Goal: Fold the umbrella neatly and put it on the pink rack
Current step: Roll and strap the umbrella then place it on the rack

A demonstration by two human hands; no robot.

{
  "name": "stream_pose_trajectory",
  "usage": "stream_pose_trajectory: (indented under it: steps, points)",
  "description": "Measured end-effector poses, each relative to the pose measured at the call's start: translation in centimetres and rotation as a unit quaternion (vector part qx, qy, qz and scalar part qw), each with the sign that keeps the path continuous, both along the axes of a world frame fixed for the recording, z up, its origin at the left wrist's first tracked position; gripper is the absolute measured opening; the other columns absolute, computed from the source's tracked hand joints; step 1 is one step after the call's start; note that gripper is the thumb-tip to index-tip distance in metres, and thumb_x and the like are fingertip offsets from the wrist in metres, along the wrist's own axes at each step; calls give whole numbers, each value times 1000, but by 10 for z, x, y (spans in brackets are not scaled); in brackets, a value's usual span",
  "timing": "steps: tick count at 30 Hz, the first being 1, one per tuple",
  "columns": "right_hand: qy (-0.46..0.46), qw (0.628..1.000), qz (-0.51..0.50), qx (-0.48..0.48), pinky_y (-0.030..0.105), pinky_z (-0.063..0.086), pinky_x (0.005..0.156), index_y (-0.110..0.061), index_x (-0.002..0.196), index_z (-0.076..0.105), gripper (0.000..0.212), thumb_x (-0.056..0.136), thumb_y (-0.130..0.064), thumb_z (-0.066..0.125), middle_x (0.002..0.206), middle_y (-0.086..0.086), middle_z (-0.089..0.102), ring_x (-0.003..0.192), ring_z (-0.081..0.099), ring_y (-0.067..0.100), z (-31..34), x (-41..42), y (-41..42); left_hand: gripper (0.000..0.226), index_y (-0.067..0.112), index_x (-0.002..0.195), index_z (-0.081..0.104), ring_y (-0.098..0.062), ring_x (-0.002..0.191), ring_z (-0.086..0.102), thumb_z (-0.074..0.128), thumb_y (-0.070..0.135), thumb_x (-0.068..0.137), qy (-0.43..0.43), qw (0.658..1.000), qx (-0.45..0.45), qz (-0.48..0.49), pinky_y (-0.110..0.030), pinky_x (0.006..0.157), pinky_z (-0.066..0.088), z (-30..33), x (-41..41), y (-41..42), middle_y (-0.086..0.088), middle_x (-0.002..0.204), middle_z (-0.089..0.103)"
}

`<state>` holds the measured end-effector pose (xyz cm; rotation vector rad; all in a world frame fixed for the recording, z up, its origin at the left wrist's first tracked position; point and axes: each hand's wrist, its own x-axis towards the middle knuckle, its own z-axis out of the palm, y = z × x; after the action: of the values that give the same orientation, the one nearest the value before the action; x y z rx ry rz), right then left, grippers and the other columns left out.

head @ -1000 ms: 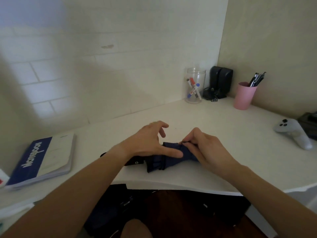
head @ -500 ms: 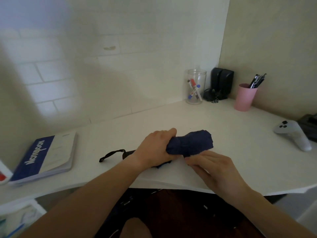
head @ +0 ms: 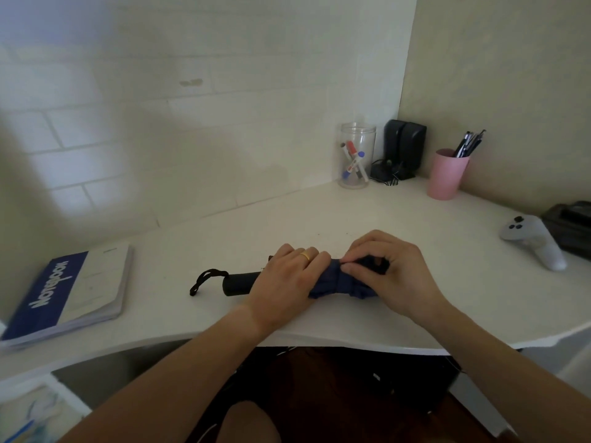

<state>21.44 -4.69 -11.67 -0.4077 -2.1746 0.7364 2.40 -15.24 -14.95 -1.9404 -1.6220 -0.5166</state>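
In the head view, the navy folding umbrella (head: pixel 332 284) is laid on the white desk (head: pixel 447 282), pinned mid-length under the closed left hand (head: pixel 287 279). Its canopy end is pinched by the right hand (head: pixel 390 270). The fabric is best kept tightly rolled while the strap is fastened; no pink rack is seen.

Bare forearms; gold ring (head: pixel 306 255) on left hand (head: pixel 284 282).

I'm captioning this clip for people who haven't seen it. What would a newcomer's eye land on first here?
First, the two hands at the centre of the white desk: the left hand and right hand both clasp a rolled navy fabric umbrella, its black handle pointing left. Next, the blue-and-white notebook at far left and the pink cup of pens in the back right corner.
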Motion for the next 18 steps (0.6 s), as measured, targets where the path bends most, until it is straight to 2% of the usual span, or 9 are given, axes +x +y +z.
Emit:
stream_pose_trajectory:
  steps: [3, 5, 8, 10, 11, 12, 14, 15, 18]
  points:
    - [-25, 999, -14, -24, 15, 47, 75, -21, 86, 79, 15, 76, -10, 84, 91, -9, 71, 88, 66, 8, -3, -7, 0, 10, 13, 94, 61, -23, 70, 57, 66, 20, 90, 12, 1000, 9, -1, -35, 69, 42, -1, 0, 0, -2, 82, 62]
    - [-69, 997, -37, 5, 22, 47, 79, -27, 98, 74, 25, 76, -22, 85, 99, -12, 69, 93, 62, 5, 3, -8, 4, 10, 12, 95, 62, -24, 71, 58, 65, 21, 91, 17, 1000, 13, -2, -38, 72, 44, 0, -3, -1, -3, 83, 63]
    - [-250, 967, -19, 36, 32, 45, 97, -38, 135, 49, 84, 61, -62, 82, 125, -15, 58, 114, 53, 9, 28, -3, 17, 16, 12, 98, 64, -23, 73, 58, 63, 26, 92, 7, 1000, 23, -3, -38, 74, 46, 2, -5, -3, -3, 86, 65]
    - [-412, 909, -9, 66, 33, 47, 96, -41, 144, 33, 108, 52, -73, 80, 127, -15, 56, 114, 55, 13, 41, -8, 23, 17, 11, 99, 65, -23, 73, 57, 66, 25, 88, 3, 1000, 29, -2, -38, 75, 46, 6, -3, -3, -3, 86, 64]
    - [-465, 879, -17, 99, 33, 47, 90, -39, 142, 35, 104, 54, -71, 81, 121, -12, 59, 110, 58, 16, 43, -13, 25, 18, 11, 99, 64, -24, 73, 57, 67, 24, 87, 4, 1000, 29, 0, -38, 75, 46, 9, -3, -2, -3, 86, 63]
    - [-486, 864, -25, 132, 32, 46, 82, -36, 133, 44, 88, 59, -66, 81, 111, -10, 63, 104, 61, 18, 42, -18, 26, 19, 12, 100, 63, -25, 73, 57, 67, 24, 86, 7, 1000, 25, 1, -39, 76, 46, 12, -5, -1, -3, 86, 63]
    - [-460, 873, -29, 163, 29, 42, 72, -34, 101, 57, 48, 67, -59, 80, 89, -11, 64, 88, 61, 18, 41, -23, 26, 29, 15, 109, 62, -24, 77, 60, 62, 33, 87, 1, 1000, -18, 17, -39, 81, 47, 19, -11, -5, -1, 90, 65]
    - [-443, 880, -28, 168, 28, 41, 70, -33, 93, 58, 41, 69, -58, 79, 84, -12, 63, 84, 60, 18, 41, -23, 26, 40, 17, 115, 60, -23, 80, 62, 60, 45, 86, -6, 998, -59, 38, -39, 84, 47, 25, -13, -9, 2, 93, 66]
    - [-413, 882, -42, 221, 30, 44, 70, -30, 99, 62, 42, 72, -60, 74, 86, -11, 67, 83, 61, 18, 43, -21, 23, 80, 28, 126, 57, -15, 89, 66, 56, 86, 72, -33, 978, -177, 102, -34, 90, 48, 47, -6, -14, 10, 102, 70]
